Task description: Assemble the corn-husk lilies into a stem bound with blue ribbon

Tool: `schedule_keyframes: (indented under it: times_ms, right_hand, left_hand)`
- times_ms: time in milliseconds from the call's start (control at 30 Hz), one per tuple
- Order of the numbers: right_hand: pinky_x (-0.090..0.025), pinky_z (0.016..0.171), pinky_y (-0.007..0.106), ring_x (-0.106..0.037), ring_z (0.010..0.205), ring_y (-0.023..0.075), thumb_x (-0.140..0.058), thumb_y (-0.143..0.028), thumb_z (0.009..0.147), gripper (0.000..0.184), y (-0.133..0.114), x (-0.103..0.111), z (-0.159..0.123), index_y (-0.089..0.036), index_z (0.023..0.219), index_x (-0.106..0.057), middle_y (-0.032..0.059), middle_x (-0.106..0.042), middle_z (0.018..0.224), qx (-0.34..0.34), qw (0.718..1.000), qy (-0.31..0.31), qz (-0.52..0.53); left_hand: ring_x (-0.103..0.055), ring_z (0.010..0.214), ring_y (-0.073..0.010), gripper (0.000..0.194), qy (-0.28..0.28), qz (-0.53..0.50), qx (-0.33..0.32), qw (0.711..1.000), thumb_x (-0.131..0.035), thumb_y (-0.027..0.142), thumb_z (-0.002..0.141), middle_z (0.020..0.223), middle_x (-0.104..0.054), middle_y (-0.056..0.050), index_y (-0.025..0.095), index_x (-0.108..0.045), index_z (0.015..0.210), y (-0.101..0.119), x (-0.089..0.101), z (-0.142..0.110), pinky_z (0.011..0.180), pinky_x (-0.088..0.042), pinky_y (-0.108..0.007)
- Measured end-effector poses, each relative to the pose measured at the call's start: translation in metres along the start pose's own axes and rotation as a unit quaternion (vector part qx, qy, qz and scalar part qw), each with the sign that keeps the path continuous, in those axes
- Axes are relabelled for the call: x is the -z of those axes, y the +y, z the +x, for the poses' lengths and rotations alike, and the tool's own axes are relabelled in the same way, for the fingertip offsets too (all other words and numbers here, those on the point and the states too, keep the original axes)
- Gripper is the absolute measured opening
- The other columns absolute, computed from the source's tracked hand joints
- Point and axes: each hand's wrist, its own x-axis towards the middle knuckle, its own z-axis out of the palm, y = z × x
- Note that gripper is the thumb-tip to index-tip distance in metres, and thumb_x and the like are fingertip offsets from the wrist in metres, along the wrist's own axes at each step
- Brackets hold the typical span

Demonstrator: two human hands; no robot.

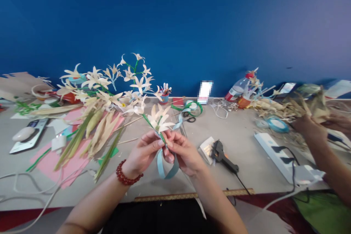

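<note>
Both of my hands meet over the front middle of the table around the green stem of a cream-coloured artificial flower (159, 119). My left hand (146, 150) pinches the stem between thumb and fingers, with a red bead bracelet on its wrist. Close against it, my right hand (186, 152) has thumb and fingers pressed together at the stem where a light blue ribbon (166, 172) meets it. The ribbon hangs in a loop below the hands. Exactly which fingers grip the ribbon is partly hidden. Behind the flower, a large bunch of similar flowers (109, 91) spreads to the left.
A black glue gun (225, 157) lies right of my hands, near a white power strip (274, 157). Scissors (189, 118) and ribbon rolls lie behind. Dried husks (101, 133) and pink paper (68, 168) are at left. Another person's hand (309, 131) handles husks at right.
</note>
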Motion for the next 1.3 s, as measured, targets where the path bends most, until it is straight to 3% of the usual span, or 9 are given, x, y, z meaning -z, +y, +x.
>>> schedule_keyframes:
  times_ms: [300,467,533,633,733,800,900,1100,1300]
  right_hand:
    - [-0.040,0.042,0.017,-0.049,0.039,0.0047,-0.079,-0.035,0.075,0.028,-0.001,-0.001,-0.002,-0.016,0.072,-0.058,-0.0032,-0.065,0.059,-0.021,0.999,-0.007,-0.023]
    - [-0.043,0.046,0.018,-0.052,0.042,0.0058,-0.077,-0.037,0.077,0.028,0.000,-0.004,-0.003,-0.017,0.074,-0.058,-0.0035,-0.064,0.059,0.075,0.992,0.051,-0.083]
    - [-0.047,0.051,0.020,-0.057,0.048,0.0076,-0.073,-0.036,0.081,0.024,0.002,-0.006,-0.004,-0.017,0.076,-0.059,-0.0022,-0.065,0.062,0.144,0.971,0.104,-0.160]
    - [-0.049,0.055,0.021,-0.061,0.055,0.0097,-0.067,-0.032,0.086,0.017,0.005,-0.008,-0.007,-0.018,0.079,-0.061,-0.0006,-0.065,0.067,0.231,0.915,0.165,-0.287]
    - [-0.050,0.056,0.022,-0.064,0.058,0.0112,-0.064,-0.028,0.089,0.012,0.008,-0.009,-0.010,-0.019,0.081,-0.061,0.0003,-0.066,0.070,0.267,0.870,0.175,-0.376]
    - [-0.051,0.057,0.022,-0.065,0.059,0.0117,-0.063,-0.026,0.089,0.011,0.009,-0.009,-0.011,-0.019,0.081,-0.062,0.0005,-0.067,0.070,0.270,0.858,0.171,-0.401]
    - [-0.051,0.058,0.022,-0.065,0.059,0.0116,-0.063,-0.027,0.089,0.011,0.007,-0.008,-0.011,-0.018,0.082,-0.063,0.0007,-0.068,0.069,0.255,0.872,0.161,-0.384]
    - [-0.052,0.056,0.021,-0.064,0.055,0.0107,-0.070,-0.031,0.084,0.016,0.000,-0.005,-0.009,-0.017,0.078,-0.065,0.0007,-0.069,0.068,0.164,0.958,0.113,-0.207]
    - [-0.051,0.046,0.019,-0.060,0.044,0.0096,-0.079,-0.036,0.073,0.026,0.002,0.001,-0.004,-0.015,0.078,-0.066,0.0008,-0.069,0.060,0.061,0.990,0.091,-0.087]
  left_hand:
    - [-0.064,0.052,-0.0173,0.014,-0.031,0.016,0.013,0.999,-0.069,0.032,0.083,0.060,-0.066,-0.002,0.018,-0.071,0.085,0.003,0.000,0.004,0.055,-0.056,-0.032]
    - [-0.065,0.069,-0.0156,0.012,0.062,0.057,-0.042,0.996,-0.072,0.026,0.080,0.087,-0.071,-0.004,0.021,-0.072,0.091,-0.002,-0.002,0.005,0.068,-0.055,-0.030]
    - [-0.064,0.083,-0.0161,0.012,0.116,0.092,-0.083,0.985,-0.073,0.023,0.079,0.097,-0.070,-0.004,0.021,-0.071,0.091,-0.006,-0.002,0.004,0.075,-0.053,-0.028]
    - [-0.062,0.084,-0.0153,0.009,0.167,0.144,-0.120,0.968,-0.074,0.022,0.078,0.089,-0.067,-0.002,0.020,-0.069,0.086,-0.010,-0.002,0.001,0.077,-0.050,-0.026]
    - [-0.058,0.076,-0.0128,0.010,0.189,0.179,-0.125,0.957,-0.074,0.023,0.078,0.078,-0.064,0.001,0.019,-0.066,0.081,-0.011,0.000,-0.001,0.074,-0.048,-0.024]
    - [-0.057,0.073,-0.0121,0.010,0.195,0.187,-0.116,0.956,-0.073,0.024,0.079,0.077,-0.063,0.001,0.019,-0.064,0.081,-0.010,0.001,-0.001,0.072,-0.048,-0.024]
    - [-0.059,0.073,-0.0131,0.010,0.188,0.178,-0.092,0.961,-0.070,0.025,0.082,0.080,-0.066,-0.001,0.018,-0.064,0.085,-0.008,0.001,0.000,0.070,-0.049,-0.025]
    - [-0.061,0.062,-0.0145,0.010,0.150,0.111,-0.080,0.979,-0.071,0.027,0.081,0.076,-0.069,-0.002,0.019,-0.067,0.084,-0.006,-0.006,0.000,0.061,-0.052,-0.030]
    - [-0.061,0.058,-0.0149,0.014,0.116,0.041,-0.040,0.992,-0.076,0.027,0.076,0.072,-0.066,-0.002,0.017,-0.067,0.079,-0.005,-0.006,0.001,0.056,-0.052,-0.030]
